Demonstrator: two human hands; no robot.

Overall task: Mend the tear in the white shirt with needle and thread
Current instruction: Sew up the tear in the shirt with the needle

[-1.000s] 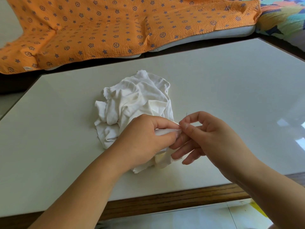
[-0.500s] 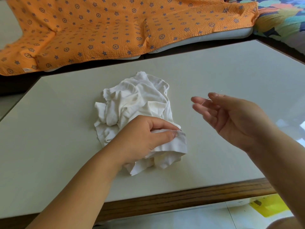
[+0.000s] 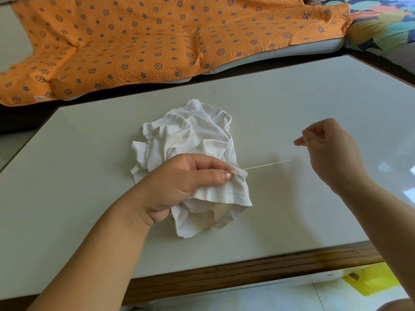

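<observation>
A crumpled white shirt (image 3: 190, 140) lies in the middle of the pale table (image 3: 67, 187). My left hand (image 3: 179, 185) grips a fold of the shirt near its right edge, thumb and forefinger pinching the cloth. A thin white thread (image 3: 269, 163) runs taut from that pinched spot to the right. My right hand (image 3: 327, 151) is raised above the table to the right of the shirt, fingers curled and pinching the needle (image 3: 311, 125), of which only a thin tip shows above the fingers.
The table has a wooden front edge (image 3: 247, 272). Behind it lies an orange patterned blanket (image 3: 157, 41) on a cushion, and a colourful fabric (image 3: 381, 25) at the far right. A yellow object (image 3: 370, 281) lies on the floor below.
My right hand has pulled away from the shirt to the right and up, drawing the thread out taut. My left hand keeps its grip on the shirt fold.
</observation>
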